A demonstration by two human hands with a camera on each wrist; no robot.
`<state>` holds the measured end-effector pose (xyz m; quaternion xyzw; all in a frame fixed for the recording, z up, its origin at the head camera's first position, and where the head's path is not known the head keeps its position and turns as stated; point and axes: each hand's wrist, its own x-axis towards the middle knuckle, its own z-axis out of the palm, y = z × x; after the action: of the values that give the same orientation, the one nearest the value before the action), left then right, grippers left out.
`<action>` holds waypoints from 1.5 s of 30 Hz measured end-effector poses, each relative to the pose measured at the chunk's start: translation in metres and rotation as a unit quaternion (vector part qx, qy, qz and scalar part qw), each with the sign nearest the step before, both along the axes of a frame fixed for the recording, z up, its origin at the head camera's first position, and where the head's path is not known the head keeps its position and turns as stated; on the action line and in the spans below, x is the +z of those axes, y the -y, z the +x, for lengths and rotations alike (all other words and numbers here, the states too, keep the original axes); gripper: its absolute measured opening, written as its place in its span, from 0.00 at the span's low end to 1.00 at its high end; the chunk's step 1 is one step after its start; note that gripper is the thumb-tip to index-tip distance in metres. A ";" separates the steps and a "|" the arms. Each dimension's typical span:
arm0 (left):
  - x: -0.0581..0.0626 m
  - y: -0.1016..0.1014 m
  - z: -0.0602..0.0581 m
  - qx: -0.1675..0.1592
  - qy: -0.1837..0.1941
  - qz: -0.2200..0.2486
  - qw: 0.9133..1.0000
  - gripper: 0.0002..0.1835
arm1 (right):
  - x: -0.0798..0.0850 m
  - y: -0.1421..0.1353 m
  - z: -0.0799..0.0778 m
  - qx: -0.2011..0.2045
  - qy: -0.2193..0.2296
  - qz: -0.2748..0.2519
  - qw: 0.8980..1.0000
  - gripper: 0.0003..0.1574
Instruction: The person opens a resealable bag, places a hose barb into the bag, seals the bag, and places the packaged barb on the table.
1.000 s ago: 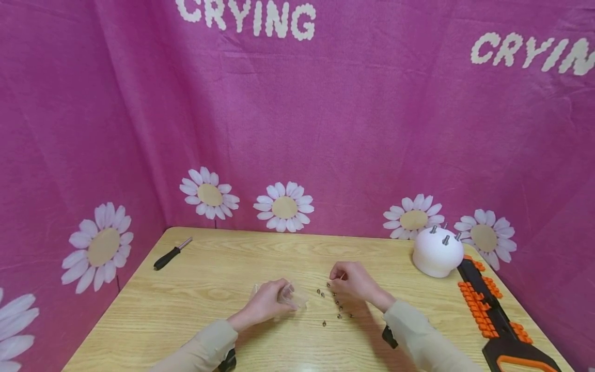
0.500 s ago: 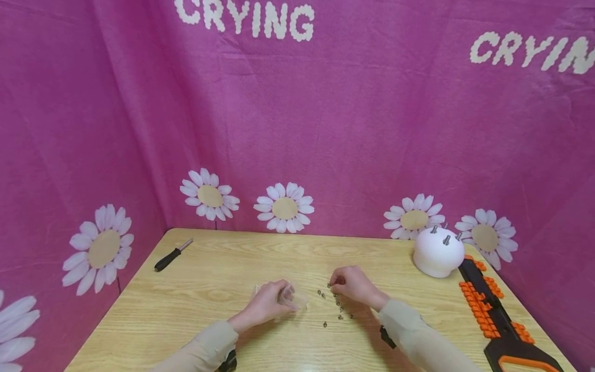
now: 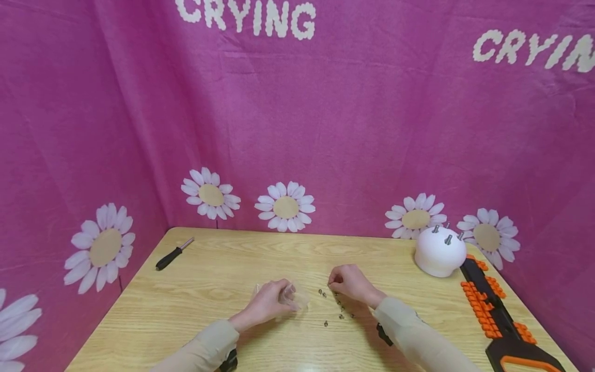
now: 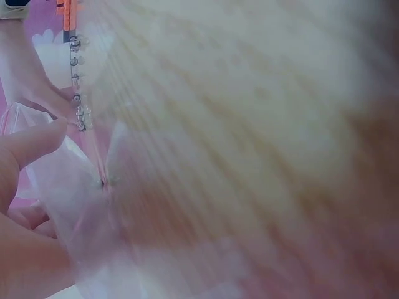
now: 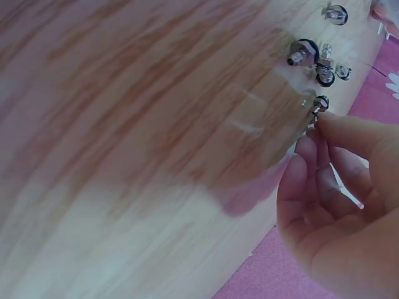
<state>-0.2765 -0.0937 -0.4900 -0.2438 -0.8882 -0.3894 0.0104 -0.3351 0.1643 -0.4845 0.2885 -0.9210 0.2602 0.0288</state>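
One small metal fitting lies nearest on my head feed, right of the clear plastic bag and on the person's side of it. At the bag itself, the left hand grips the film with thumb and curled fingers; I judge that this steadies a limp thing. More metal fittings lie scattered on the tabletop, right of the bag, mostly apart, which I think leaves room for fingertips. At their far end, right of the bag, the right hand pinches one fitting, a narrow hold that suits so tiny a piece. I cannot tell whether it is off the wood.

Well right of the bag runs a long black and orange piece, presumably kept out of the hands' way. Beyond the bag sit a black-handled screwdriver to its left and a white dome to its right. Farthest hangs a pink drape.
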 end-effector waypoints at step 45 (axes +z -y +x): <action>0.000 0.000 0.000 -0.006 0.013 0.007 1.000 0.17 | 0.034 0.015 0.019 0.064 -0.001 -0.028 0.998 0.05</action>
<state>-0.2766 -0.0940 -0.4900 -0.2438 -0.8841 -0.3986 -0.0023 -0.3161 0.1490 -0.4509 0.3463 -0.8930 0.2866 0.0210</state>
